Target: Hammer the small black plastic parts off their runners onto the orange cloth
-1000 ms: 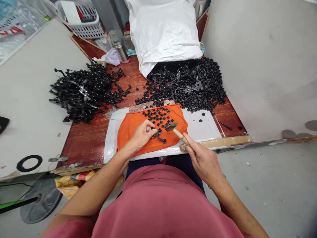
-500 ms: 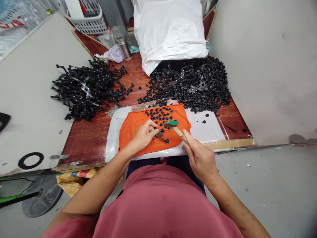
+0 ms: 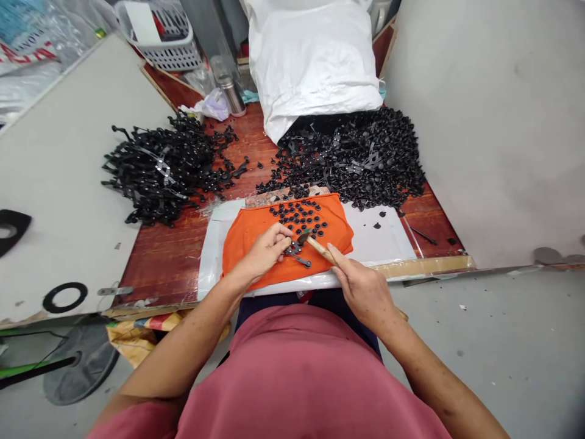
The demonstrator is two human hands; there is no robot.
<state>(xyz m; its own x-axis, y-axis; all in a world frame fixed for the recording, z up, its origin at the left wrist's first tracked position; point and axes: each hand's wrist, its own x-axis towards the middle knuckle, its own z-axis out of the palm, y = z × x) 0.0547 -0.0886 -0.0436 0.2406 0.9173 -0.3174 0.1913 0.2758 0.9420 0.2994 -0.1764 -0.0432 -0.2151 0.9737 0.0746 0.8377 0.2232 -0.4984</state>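
My right hand [image 3: 361, 283] is closed round the wooden handle of a hammer [image 3: 321, 249], whose head is down at a dark jointed strip [image 3: 301, 261]. Pinched on the strip's left end is my left hand [image 3: 267, 251], resting over the orange cloth [image 3: 242, 238]. Round black studs [image 3: 301, 213] stand in rows on the cloth, just beyond the hammer head. Whether the hammer head touches the strip cannot be made out. Beneath the cloth lies a white sheet [image 3: 381, 235].
A heap of black strips [image 3: 155, 171] lies at the left, and a pile of loose black studs [image 3: 365, 164] at the back right, under a white sack [image 3: 315, 61]. A steel flask [image 3: 233, 97] and a grey basket [image 3: 171, 56] stand behind. A thin rod [image 3: 423, 236] lies right.
The hammer has swung down and left from above the studs to the strip, with my right hand following. My left hand has stayed nearly in place.
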